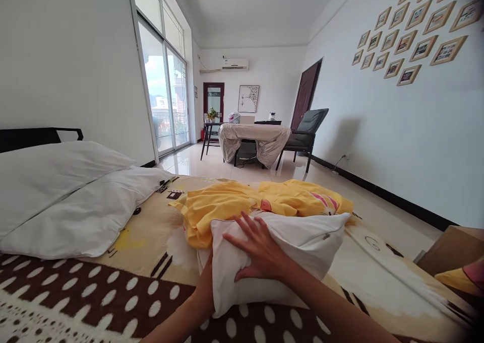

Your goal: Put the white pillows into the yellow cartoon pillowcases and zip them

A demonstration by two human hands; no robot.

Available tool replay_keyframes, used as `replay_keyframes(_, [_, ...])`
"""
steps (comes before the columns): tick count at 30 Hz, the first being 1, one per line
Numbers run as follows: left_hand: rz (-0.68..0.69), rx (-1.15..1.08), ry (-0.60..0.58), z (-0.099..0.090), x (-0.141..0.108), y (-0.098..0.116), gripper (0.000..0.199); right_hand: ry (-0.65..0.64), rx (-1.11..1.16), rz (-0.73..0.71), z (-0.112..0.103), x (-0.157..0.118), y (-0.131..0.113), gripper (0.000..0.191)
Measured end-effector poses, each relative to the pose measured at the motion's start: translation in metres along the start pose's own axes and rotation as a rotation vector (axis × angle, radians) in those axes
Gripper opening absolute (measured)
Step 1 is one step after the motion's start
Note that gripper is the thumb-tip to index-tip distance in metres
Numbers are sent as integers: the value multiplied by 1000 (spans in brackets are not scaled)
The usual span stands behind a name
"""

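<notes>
A white pillow [302, 255] with a zip along one side lies in front of me on the bed. My right hand [260, 247] rests on its left part, fingers spread over the white cloth and thumb apart. My left hand [207, 282] reaches behind the pillow's left end, where its fingers are hidden. Just beyond the pillow, and partly covered by it, is a crumpled yellow cloth [219, 204] with pink and white printed figures.
Two more white pillows [68, 197] lie at left on the patterned blanket [151, 282]. A cardboard box [448, 252] and some yellow fabric [457, 280] are at the right edge. Beyond the bed stand a covered table [260, 131] and a black chair [308, 129].
</notes>
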State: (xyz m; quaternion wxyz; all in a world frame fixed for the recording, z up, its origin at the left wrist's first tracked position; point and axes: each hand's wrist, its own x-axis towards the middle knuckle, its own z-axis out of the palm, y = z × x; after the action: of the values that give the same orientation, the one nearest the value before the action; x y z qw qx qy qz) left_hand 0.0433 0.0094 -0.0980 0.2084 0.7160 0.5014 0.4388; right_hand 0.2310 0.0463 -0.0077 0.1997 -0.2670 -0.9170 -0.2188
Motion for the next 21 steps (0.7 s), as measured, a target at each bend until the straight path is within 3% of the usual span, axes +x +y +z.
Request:
replay_keyframes(2, [-18,-55,-13,-8,8,-5,49,30,25,142,0,10,2,95])
replay_keyframes(5, [44,-82,-101,-36,34,-2,35,82,57,348,0,14,3,96])
replay_keyframes(8, [113,-27,-78,-63,59,12,28,87,67,291,-3,6,1,83])
replay_keyframes(10, [196,135,-31,-71,71,22,29,92,32,194,-6,-2,-2,67])
replay_keyframes(12, [270,370,-14,-72,79,28,29,92,-4,140,-9,-7,-6,54])
replay_keyframes(15, [243,626,12,-64,89,27,31,60,-35,112,-11,-5,-10,42])
replay_keyframes(21, [72,662,96,-49,115,15,28,-88,-92,93,-11,27,-17,51])
